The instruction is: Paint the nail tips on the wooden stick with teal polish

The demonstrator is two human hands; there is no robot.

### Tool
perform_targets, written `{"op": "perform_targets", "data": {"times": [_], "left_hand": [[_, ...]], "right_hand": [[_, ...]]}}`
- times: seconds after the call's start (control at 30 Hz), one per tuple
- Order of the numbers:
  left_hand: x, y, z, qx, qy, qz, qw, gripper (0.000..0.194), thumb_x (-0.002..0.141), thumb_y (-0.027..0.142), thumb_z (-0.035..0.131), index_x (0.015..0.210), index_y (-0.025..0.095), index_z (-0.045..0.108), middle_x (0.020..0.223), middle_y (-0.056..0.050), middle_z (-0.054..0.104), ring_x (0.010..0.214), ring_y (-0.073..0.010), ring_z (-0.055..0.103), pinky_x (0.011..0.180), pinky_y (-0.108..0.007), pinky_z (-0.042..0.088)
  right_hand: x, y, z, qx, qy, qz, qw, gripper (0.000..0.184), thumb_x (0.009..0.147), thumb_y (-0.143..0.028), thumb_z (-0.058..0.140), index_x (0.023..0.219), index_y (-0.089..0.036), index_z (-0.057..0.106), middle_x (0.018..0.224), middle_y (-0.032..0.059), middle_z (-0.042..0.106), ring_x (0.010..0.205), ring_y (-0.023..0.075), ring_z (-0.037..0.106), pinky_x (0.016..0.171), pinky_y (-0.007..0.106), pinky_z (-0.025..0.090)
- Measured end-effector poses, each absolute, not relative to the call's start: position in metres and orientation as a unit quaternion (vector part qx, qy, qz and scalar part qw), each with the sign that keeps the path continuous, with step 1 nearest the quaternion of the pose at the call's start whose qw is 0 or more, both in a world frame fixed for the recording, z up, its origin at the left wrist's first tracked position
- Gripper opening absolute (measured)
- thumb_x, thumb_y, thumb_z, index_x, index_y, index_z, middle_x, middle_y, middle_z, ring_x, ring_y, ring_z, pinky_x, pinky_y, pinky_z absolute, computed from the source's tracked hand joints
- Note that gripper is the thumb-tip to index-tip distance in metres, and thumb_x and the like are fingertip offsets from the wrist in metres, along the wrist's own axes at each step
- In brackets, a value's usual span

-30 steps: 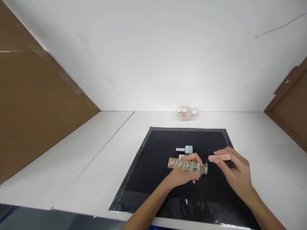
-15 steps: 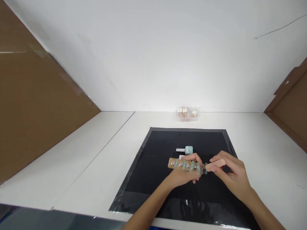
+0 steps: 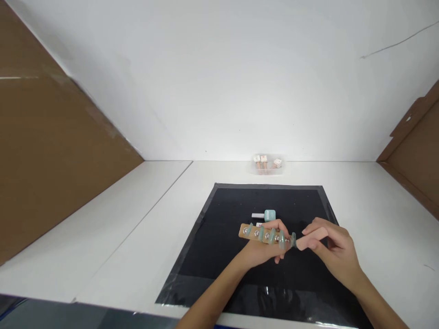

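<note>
My left hand (image 3: pixel 261 252) is wrapped around a wooden nail display strip (image 3: pixel 254 231) above the black mat. Silver studs run along the strip, with several glossy green false nails (image 3: pixel 272 236) standing on it crosswise. At its right end, one green false nail (image 3: pixel 293 240) sits just past my left fingers. My right hand (image 3: pixel 338 251) pinches a short pinkish nail file (image 3: pixel 313 237) between thumb and fingers. The file's left tip is close beside that end nail; whether they touch I cannot tell.
A nail polish bottle (image 3: pixel 270 215) with a pale cap lies behind my left hand, partly over a small white item (image 3: pixel 259 224). The black mat (image 3: pixel 219 256) covers the table's middle. Farther back, a clear tray (image 3: pixel 270 171) holds white-topped pieces. Cardboard panels (image 3: pixel 61 137) flank both sides.
The nail file has shifted slightly right and tilts up more at its right end. The strip with the nails has turned a little in my left hand.
</note>
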State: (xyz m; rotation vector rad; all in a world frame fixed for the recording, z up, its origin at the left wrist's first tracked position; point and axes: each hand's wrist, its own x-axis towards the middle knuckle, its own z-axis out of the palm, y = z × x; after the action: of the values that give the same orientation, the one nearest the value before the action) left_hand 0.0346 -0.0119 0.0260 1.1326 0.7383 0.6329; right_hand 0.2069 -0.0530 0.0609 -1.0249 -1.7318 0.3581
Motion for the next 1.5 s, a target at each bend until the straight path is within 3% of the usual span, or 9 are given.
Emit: {"op": "perform_targets", "data": {"times": [0.23, 0.37, 0.57, 0.87, 1.07, 1.33, 1.5], "left_hand": [[0.033, -0.012, 0.020, 0.497, 0.309, 0.297, 0.755, 0.031, 0.057, 0.027, 0.077, 0.069, 0.016, 0.051, 0.045, 0.007, 0.054, 0.037, -0.0047, 0.047, 0.034, -0.015, 0.038], [0.032, -0.012, 0.019, 0.487, 0.298, 0.297, 0.766, 0.032, 0.057, 0.029, 0.078, 0.070, 0.015, 0.052, 0.044, 0.006, 0.055, 0.036, -0.0047, 0.046, 0.034, -0.014, 0.038], [0.034, -0.013, 0.021, 0.478, 0.291, 0.297, 0.774, 0.034, 0.055, 0.029, 0.080, 0.068, 0.015, 0.052, 0.043, 0.006, 0.054, 0.036, -0.0045, 0.046, 0.032, -0.013, 0.037], [0.035, -0.012, 0.016, 0.458, 0.265, 0.305, 0.792, 0.041, 0.052, 0.033, 0.083, 0.069, 0.014, 0.051, 0.045, 0.005, 0.055, 0.035, -0.0047, 0.046, 0.030, -0.012, 0.035], [0.035, -0.011, 0.009, 0.447, 0.216, 0.304, 0.813, 0.037, 0.055, 0.029, 0.082, 0.069, 0.014, 0.052, 0.045, 0.005, 0.055, 0.034, -0.0038, 0.045, 0.029, -0.012, 0.035], [0.037, -0.012, 0.008, 0.434, 0.195, 0.309, 0.824, 0.037, 0.056, 0.026, 0.083, 0.070, 0.014, 0.051, 0.047, 0.005, 0.055, 0.034, -0.0034, 0.045, 0.030, -0.011, 0.036], [0.037, -0.012, 0.007, 0.432, 0.192, 0.310, 0.825, 0.037, 0.056, 0.026, 0.083, 0.069, 0.014, 0.050, 0.047, 0.006, 0.055, 0.033, -0.0030, 0.044, 0.029, -0.011, 0.035]], "right_hand": [[0.203, -0.054, 0.063, -0.474, -0.691, 0.104, 0.535, 0.035, 0.087, -0.047, 0.056, 0.067, -0.021, 0.068, 0.059, 0.0022, 0.068, 0.042, 0.0129, 0.055, 0.036, 0.023, 0.042], [0.204, -0.055, 0.061, -0.482, -0.684, 0.106, 0.537, 0.034, 0.087, -0.044, 0.057, 0.064, -0.021, 0.068, 0.065, 0.0030, 0.071, 0.048, 0.0143, 0.060, 0.039, 0.023, 0.046], [0.207, -0.055, 0.058, -0.509, -0.655, 0.109, 0.548, 0.028, 0.087, -0.044, 0.057, 0.077, -0.022, 0.071, 0.067, 0.0036, 0.072, 0.053, 0.0172, 0.064, 0.042, 0.026, 0.048], [0.208, -0.057, 0.060, -0.403, -0.691, 0.182, 0.572, 0.036, 0.086, -0.048, 0.057, 0.063, -0.021, 0.067, 0.060, 0.0029, 0.069, 0.051, 0.0158, 0.063, 0.042, 0.024, 0.046], [0.208, -0.057, 0.060, -0.436, -0.690, 0.157, 0.556, 0.033, 0.085, -0.048, 0.058, 0.068, -0.022, 0.070, 0.060, 0.0024, 0.069, 0.045, 0.0139, 0.059, 0.037, 0.023, 0.043], [0.210, -0.057, 0.061, -0.467, -0.669, 0.135, 0.563, 0.031, 0.087, -0.042, 0.058, 0.065, -0.024, 0.070, 0.068, 0.0019, 0.073, 0.056, 0.0144, 0.066, 0.046, 0.021, 0.050], [0.212, -0.057, 0.063, -0.461, -0.646, 0.141, 0.592, 0.031, 0.086, -0.045, 0.059, 0.067, -0.023, 0.069, 0.063, 0.0019, 0.071, 0.049, 0.0131, 0.061, 0.042, 0.022, 0.046]]}}
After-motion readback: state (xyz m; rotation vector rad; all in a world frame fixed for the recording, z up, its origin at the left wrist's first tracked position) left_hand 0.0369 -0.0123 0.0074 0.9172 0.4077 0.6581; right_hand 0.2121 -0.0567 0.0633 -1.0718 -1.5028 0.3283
